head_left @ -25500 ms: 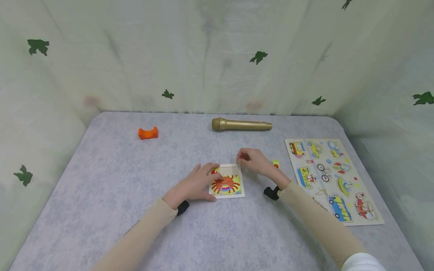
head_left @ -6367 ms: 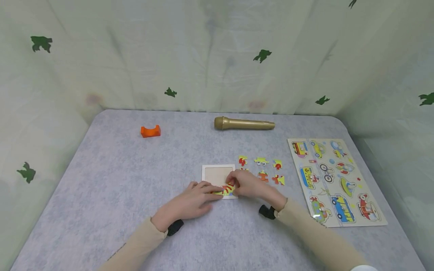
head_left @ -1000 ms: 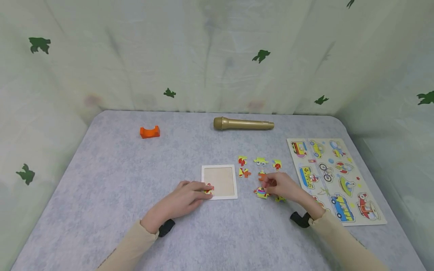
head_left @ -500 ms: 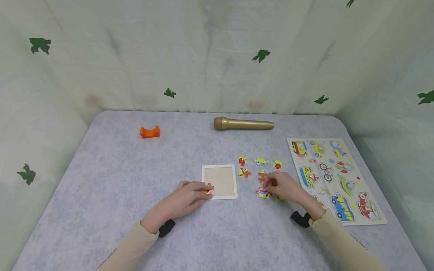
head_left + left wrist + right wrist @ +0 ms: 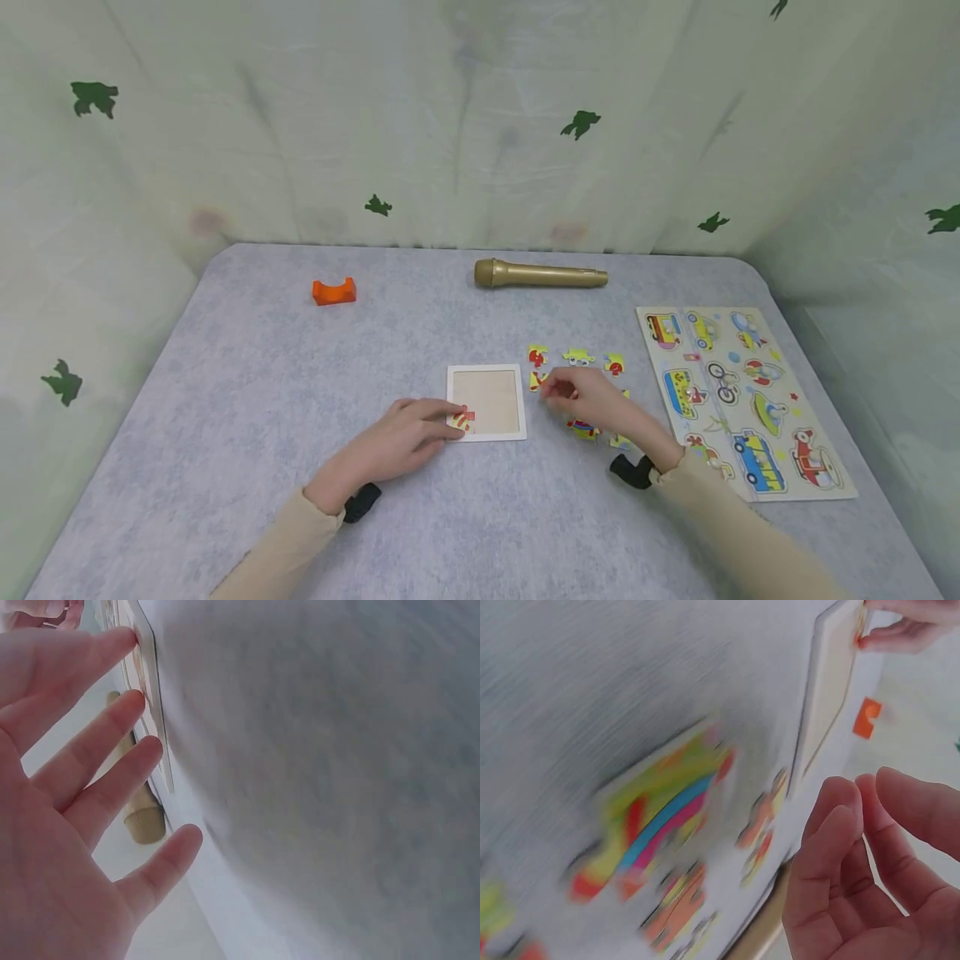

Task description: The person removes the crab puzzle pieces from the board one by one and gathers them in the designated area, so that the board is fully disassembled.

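Observation:
My left hand (image 5: 408,435) lies at the left edge of a white-rimmed puzzle frame (image 5: 522,404), fingertips at a red and yellow jigsaw piece (image 5: 465,420) in its lower left corner. In the left wrist view its fingers (image 5: 112,787) are spread and nearly straight. My right hand (image 5: 592,398) hovers over loose jigsaw pieces right of the frame, fingers loosely bent, nothing seen between them in the right wrist view. Nearest its fingertips is a yellow and red piece (image 5: 536,381), partly covered. A rainbow-striped piece (image 5: 667,814) lies below the hand; the hand hides others.
More jigsaw pieces lie in rows, among them a yellow one with eyes (image 5: 578,357). A vehicle puzzle board (image 5: 731,450) lies at the right. Toward the back are a gold microphone (image 5: 540,275) and an orange curved block (image 5: 333,292). A pale curtain (image 5: 465,125) stands behind the table.
The right hand has left the rainbow-striped piece and moved left and away from me, toward the yellow and red piece. Earlier, pieces filled the frame; now one shows in it. The left hand barely moved recently.

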`<state>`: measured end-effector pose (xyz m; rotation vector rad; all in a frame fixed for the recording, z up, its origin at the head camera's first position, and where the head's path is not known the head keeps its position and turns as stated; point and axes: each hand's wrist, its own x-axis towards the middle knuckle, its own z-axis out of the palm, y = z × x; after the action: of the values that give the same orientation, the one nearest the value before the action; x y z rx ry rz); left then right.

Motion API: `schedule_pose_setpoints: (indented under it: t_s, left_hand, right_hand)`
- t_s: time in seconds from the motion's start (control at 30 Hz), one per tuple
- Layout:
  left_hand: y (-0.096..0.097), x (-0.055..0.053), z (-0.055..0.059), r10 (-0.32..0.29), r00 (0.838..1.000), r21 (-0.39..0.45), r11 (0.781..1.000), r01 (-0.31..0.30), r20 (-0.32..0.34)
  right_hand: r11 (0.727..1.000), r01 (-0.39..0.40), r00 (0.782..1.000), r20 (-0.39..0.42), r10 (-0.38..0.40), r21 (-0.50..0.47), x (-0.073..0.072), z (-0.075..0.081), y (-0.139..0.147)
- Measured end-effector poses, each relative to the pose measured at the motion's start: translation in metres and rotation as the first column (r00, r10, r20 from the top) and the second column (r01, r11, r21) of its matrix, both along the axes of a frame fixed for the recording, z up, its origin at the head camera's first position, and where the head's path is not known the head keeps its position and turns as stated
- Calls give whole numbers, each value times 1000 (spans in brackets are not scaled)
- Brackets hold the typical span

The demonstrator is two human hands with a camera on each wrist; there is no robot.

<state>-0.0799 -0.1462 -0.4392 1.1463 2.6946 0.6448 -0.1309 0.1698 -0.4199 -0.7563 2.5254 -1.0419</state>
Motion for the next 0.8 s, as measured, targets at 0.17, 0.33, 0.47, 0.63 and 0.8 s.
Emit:
schedule_pose_setpoints:
  t_s: [0.17,0.33,0.47,0.63,0.8]
  left_hand:
    - [-7,-1,1,10,1000,-10,1000,-10,-6]
    - [-13,0,2,6,1000,-23,1000,-5,19]
    - [-15,0,3,6,999,-34,999,-5,53]
    - [-17,0,2,2,998,-33,999,-1,57]
    - [-17,1,2,-6,999,-17,1000,7,48]
  right_hand:
    - [996,-76,997,31,77,-36,-2,-5,-28]
    - [989,-143,987,68,145,-27,-2,-15,-54]
    - [981,-195,981,12,194,10,0,-18,-72]
    - [976,-209,977,-33,211,55,2,-17,-87]
    - [979,-199,979,-37,200,43,3,-18,-92]
